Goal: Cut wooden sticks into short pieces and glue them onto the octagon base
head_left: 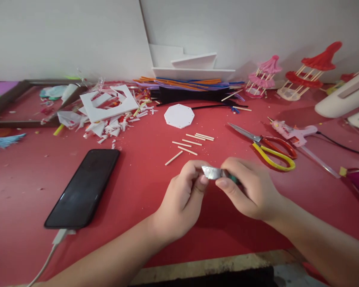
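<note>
Silver-bladed cutter (212, 172) in right hand (253, 189)

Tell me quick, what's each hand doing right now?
Left hand: curled at the metal blade, grip unclear.
Right hand: closed, holding the green handle.

left hand (179, 203) and right hand (254, 189) are bare, with short thumbnails (204, 179) and 2 uncovered forearms (116, 247).

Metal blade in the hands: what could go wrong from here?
- The left hand has its thumb and fingertips right by the tip of the metal blade; a slip might nick them.
- The loose sticks lie just beyond both hands and could be knocked about.
- The left forearm might snag the nearby white cable.
</note>
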`<state>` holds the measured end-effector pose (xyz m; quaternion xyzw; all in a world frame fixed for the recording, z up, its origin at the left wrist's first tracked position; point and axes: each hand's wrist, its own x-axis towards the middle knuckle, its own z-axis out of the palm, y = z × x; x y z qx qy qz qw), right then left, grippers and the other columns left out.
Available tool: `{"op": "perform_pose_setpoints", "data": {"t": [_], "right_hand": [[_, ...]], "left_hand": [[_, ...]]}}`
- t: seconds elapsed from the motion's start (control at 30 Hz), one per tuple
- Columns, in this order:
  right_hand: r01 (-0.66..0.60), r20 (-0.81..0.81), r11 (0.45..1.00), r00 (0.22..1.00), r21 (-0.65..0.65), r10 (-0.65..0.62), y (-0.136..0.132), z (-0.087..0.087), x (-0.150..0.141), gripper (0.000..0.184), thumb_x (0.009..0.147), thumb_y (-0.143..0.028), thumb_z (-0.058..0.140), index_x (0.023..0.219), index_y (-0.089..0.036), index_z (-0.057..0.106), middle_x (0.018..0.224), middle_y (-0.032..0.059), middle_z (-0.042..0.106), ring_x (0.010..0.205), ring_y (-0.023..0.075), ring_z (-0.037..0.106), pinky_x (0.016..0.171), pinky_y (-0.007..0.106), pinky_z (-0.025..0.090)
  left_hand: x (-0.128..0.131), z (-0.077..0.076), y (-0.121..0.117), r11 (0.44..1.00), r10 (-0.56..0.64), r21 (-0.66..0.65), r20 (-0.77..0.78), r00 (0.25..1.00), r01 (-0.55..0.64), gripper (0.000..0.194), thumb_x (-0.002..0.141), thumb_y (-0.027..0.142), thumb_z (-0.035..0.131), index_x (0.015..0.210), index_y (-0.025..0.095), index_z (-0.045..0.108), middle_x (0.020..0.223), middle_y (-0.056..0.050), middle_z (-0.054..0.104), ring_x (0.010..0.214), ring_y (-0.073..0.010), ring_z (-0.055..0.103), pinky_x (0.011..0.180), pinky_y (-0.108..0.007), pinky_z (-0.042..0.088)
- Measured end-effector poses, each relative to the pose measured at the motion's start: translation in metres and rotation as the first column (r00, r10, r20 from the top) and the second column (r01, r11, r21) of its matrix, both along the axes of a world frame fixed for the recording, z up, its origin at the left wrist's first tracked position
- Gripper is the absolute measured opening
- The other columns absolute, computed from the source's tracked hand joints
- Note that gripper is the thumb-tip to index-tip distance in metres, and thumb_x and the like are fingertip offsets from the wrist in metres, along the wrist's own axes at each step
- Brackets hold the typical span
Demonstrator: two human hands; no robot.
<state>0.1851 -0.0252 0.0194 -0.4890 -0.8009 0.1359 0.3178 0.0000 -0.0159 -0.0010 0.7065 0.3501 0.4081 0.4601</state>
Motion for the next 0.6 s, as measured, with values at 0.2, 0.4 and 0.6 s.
{"op": "perform_pose_setpoints", "data": {"t": [0.2,0.4,0.6], "right_hand": [[-0.032,0.029,0.999,0.999,0.015,0.031,-0.0010,-0.0010,-0.0023,0.032,0.095,-0.041,0.046,0.072,-0.020,0.040,0.062,-0.0036,0.042,0.055,0.0090,0.037,0.052,0.024,0.027],[-0.024,0.024,0.999,0.999,0.021,0.023,-0.0011,-0.0017,-0.0012,0.033,0.095,-0.042,0.046,0.072,-0.020,0.041,0.063,-0.0033,0.043,0.055,0.0091,0.036,0.053,0.024,0.028],[-0.095,0.058,0.994,0.994,0.047,0.092,-0.0007,-0.0030,-0.0025,0.032,0.095,-0.040,0.045,0.070,-0.021,0.040,0.062,-0.0031,0.041,0.056,0.0106,0.036,0.054,0.025,0.029]], "left_hand": [[-0.0008,0.0022,-0.0005,1.000,-0.015,0.017,-0.013,1.000,0.015,0.005,0.100,0.022,0.042,0.102,0.022,0.047,0.081,0.001,0.055,0.064,-0.0108,0.048,0.057,-0.023,0.040],[0.0011,0.0055,-0.0021,0.999,-0.035,0.031,0.056,0.998,0.034,0.009,0.097,0.014,0.043,0.093,0.021,0.046,0.074,0.003,0.050,0.060,-0.0088,0.042,0.056,-0.020,0.038],[0.0007,0.0059,-0.0023,1.000,0.003,0.018,0.021,1.000,-0.004,0.025,0.087,-0.002,0.042,0.094,0.022,0.047,0.078,0.004,0.055,0.065,-0.0073,0.048,0.060,-0.017,0.041]]}}
